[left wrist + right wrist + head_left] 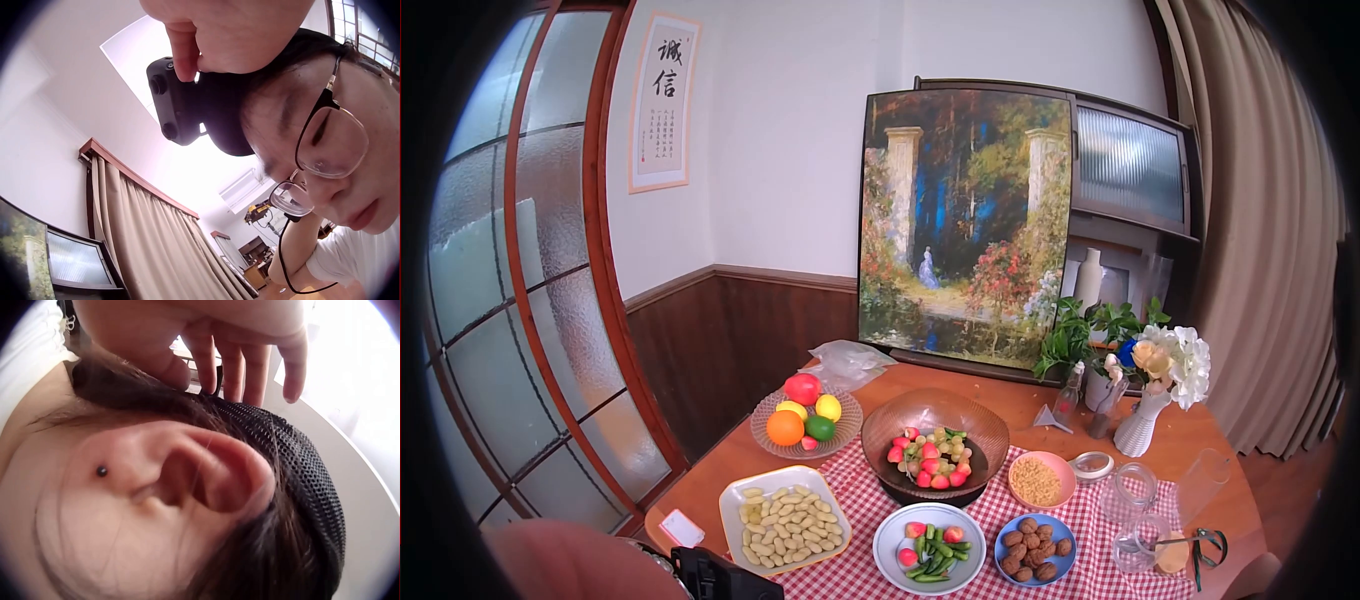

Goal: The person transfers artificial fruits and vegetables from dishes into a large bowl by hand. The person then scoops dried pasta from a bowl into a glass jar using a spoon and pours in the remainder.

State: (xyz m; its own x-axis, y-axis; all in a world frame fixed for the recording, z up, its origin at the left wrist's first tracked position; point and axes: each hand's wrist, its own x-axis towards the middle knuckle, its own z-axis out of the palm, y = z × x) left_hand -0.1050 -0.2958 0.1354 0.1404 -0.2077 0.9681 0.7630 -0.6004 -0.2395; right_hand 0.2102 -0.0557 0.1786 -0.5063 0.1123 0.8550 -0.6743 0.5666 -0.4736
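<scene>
In the left wrist view my left hand (234, 31) is raised to the forehead, its bent fingers gripping the black head camera (172, 103) at its upper edge, close to the dark headband. My right hand (206, 328) is beside the head above the ear in the right wrist view. Its thumb and fingers hold a black strap at the mesh headband (300, 462), with the little finger standing apart. In the head view only a blurred left forearm (575, 565) with a black wrist camera (720, 575) shows at the bottom; both hands are out of that view.
On the wooden table (690, 480) stand a brown fruit bowl (975, 415), a glass fruit plate (840, 440), a white dish of peanuts (785, 525), a plate of peppers (930, 550), a blue bowl of walnuts (1035, 550), glass jars (1135, 490) and a white vase (1140, 425).
</scene>
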